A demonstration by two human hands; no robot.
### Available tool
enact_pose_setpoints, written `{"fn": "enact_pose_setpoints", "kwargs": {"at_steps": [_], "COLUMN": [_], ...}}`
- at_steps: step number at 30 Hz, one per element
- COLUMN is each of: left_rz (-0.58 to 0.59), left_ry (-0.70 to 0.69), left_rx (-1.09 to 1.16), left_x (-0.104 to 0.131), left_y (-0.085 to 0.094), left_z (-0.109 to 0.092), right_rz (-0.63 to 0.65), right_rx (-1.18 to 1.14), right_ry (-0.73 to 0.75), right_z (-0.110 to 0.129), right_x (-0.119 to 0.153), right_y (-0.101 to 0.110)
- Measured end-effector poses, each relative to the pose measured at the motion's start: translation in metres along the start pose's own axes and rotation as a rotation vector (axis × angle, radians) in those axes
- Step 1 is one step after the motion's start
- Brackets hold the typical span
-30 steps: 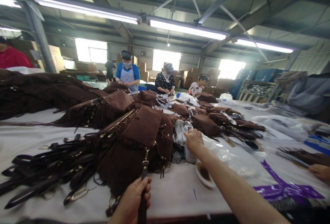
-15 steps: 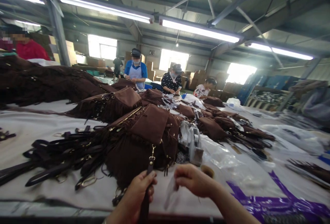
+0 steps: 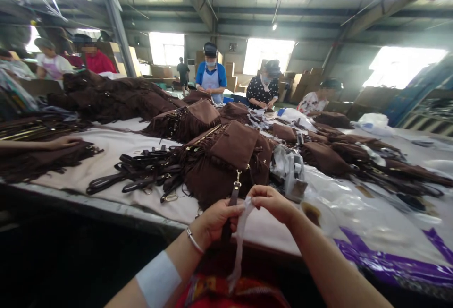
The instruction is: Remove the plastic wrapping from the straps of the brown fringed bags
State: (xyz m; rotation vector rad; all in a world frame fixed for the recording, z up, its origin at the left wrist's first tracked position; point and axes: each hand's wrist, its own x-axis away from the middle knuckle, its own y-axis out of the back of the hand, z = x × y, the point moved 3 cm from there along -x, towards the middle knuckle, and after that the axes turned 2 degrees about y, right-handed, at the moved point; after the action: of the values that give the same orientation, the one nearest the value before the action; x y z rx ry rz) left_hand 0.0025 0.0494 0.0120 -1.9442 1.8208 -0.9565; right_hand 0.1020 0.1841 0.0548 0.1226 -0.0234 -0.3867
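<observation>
My left hand (image 3: 220, 218) is closed around a dark brown strap (image 3: 234, 195) below its gold clasp (image 3: 238, 175). The clasp hangs at the front of a brown fringed bag (image 3: 235, 145) on the table. My right hand (image 3: 271, 200) pinches the top of a thin, whitish translucent strip (image 3: 241, 237), probably plastic or tissue. That strip dangles down past the table edge, its upper end right beside the strap and my left thumb. Part of the strap below my left hand is hidden.
Dark straps with gold hardware (image 3: 141, 168) lie left of the bag. Another person's hand (image 3: 67, 141) rests on brown fringed material at far left. Clear plastic (image 3: 329, 194) and a purple-printed bag (image 3: 396, 256) are at right. Several co-workers stand across the table.
The view has turned left and down. My right hand has brought the whitish strip over to the strap, next to my left hand. Another person's arm now shows at left.
</observation>
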Motion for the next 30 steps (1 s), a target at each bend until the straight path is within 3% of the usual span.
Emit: {"fn": "enact_pose_setpoints", "kwargs": {"at_steps": [5,7,10,13,16,18,23,30], "left_rz": [-0.233,-0.289,-0.325,-0.380,-0.457,-0.461,-0.276,-0.398], "left_ry": [-0.122,-0.148,-0.163,-0.187,-0.225,-0.226,-0.203,-0.077], "left_rx": [-0.091,-0.133,-0.214,-0.326,-0.424,-0.423,-0.408,-0.685], "left_x": [-0.002,-0.003,-0.004,-0.005,-0.002,0.000,0.006,0.012], "left_y": [0.008,0.008,0.008,0.010,0.012,0.012,0.003,0.013], "left_z": [0.002,0.005,0.007,0.007,0.005,0.005,0.005,0.001], "right_rz": [-0.243,-0.233,-0.165,-0.290,-0.355,-0.373,-0.474,-0.544], "right_rx": [-0.356,-0.441,-0.318,-0.164,-0.092,-0.063,-0.079,-0.379], "right_ry": [-0.069,-0.111,-0.107,-0.041,-0.071,-0.109,-0.048,-0.019], "right_z": [-0.021,-0.031,-0.038,-0.037,-0.035,-0.036,-0.038,-0.039], "right_x": [0.007,0.013,0.019,0.019,0.017,0.017,0.016,0.015], "right_y": [-0.008,-0.016,-0.027,-0.028,-0.028,-0.029,-0.032,-0.031]}}
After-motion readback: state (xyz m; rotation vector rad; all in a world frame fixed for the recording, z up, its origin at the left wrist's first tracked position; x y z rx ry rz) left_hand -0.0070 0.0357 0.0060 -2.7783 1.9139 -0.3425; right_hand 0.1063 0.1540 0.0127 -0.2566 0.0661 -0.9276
